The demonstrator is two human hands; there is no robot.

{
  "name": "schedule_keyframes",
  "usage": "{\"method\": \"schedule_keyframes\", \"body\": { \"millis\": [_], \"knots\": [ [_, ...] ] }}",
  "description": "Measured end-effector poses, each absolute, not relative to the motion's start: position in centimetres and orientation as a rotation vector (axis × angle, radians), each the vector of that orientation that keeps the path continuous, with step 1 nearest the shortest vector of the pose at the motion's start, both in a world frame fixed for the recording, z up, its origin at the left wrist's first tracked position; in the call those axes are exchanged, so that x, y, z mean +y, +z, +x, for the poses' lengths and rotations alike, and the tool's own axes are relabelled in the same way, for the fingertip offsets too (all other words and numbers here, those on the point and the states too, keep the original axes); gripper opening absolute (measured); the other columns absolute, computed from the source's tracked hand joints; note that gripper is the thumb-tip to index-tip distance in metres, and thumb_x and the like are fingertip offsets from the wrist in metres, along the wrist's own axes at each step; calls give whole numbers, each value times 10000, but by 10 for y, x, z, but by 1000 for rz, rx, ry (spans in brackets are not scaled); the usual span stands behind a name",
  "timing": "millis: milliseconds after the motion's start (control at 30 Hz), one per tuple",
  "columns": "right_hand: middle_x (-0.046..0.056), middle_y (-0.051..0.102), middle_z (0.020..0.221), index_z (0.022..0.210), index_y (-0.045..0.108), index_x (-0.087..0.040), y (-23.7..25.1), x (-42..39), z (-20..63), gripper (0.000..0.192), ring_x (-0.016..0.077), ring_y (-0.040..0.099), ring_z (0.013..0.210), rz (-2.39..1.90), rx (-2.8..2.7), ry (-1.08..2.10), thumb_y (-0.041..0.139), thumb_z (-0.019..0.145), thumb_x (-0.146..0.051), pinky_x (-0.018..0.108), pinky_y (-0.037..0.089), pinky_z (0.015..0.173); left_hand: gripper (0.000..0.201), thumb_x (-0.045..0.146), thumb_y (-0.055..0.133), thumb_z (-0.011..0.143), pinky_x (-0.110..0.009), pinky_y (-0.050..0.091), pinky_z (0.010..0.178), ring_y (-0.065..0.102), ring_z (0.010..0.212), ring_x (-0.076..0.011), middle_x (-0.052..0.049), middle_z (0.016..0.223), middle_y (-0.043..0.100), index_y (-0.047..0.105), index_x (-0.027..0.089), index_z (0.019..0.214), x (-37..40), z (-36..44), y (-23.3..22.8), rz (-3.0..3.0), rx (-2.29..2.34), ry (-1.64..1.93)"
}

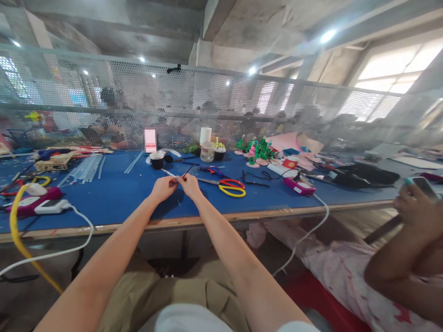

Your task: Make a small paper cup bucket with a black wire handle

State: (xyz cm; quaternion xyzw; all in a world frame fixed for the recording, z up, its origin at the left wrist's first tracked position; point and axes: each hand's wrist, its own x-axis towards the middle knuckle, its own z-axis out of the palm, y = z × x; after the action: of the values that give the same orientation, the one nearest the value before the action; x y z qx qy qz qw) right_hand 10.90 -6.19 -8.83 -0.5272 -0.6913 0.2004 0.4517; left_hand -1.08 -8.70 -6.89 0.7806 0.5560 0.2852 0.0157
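My left hand (pixel 164 189) and my right hand (pixel 190 186) meet above the front of the blue table, fingertips pinched close together. Between them runs a thin dark strand (pixel 187 171), one end sticking up past my right fingers; its exact kind is too small to make out. Just right of my right hand lie scissors (pixel 232 187) with red and yellow handles, blades toward me and my fingers. Behind my left hand stands a small black cup (pixel 157 161) with a white rim. A blue-and-red hand tool (pixel 215 171) rests beyond the scissors.
A glass jar (pixel 207 152), a white roll (pixel 205 135) and green plant-like pieces (pixel 260 150) stand toward the perforated screen. Clear sticks (pixel 85 168) lie left. Purple power strips (pixel 299 186) with cables sit on both sides. At right, another person's hand (pixel 417 203) holds a phone.
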Motion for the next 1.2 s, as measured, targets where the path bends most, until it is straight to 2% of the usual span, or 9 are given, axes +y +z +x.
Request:
{"method": "schedule_keyframes", "body": {
  "millis": [300,500,867,1200],
  "knots": [
    [40,632,670,632,560,-160,-86,-63,110,204,139,566,645,-1318,-1699,489,504,765,-304,227,376,591,185,228,475,673,-221,344,506,523,522,-136,-13,575,613,637,149,712,-86,-11,-69,2429,1691,874],
    [54,639,690,653,570,-150,-86,-64,111,211,145,572,661,-1326,-1694,486,496,769,-309,232,383,604,249,167,426,693,-216,400,565,572,609,-142,-34,701,669,644,142,808,-84,-14,-71,2432,1655,871],
    [65,646,718,684,578,-141,-85,-64,111,200,151,578,682,-1344,-1702,490,499,771,-303,232,385,612,208,236,455,737,-242,385,583,580,646,-174,-63,749,671,642,156,781,-87,-13,-68,2499,1712,874],
    [54,636,685,654,572,-150,-85,-66,111,209,149,571,670,-1340,-1679,493,509,760,-318,234,376,608,208,272,471,734,-233,349,544,559,590,-163,-54,674,652,638,149,739,-90,-11,-65,2505,1743,869]
  ]
}}
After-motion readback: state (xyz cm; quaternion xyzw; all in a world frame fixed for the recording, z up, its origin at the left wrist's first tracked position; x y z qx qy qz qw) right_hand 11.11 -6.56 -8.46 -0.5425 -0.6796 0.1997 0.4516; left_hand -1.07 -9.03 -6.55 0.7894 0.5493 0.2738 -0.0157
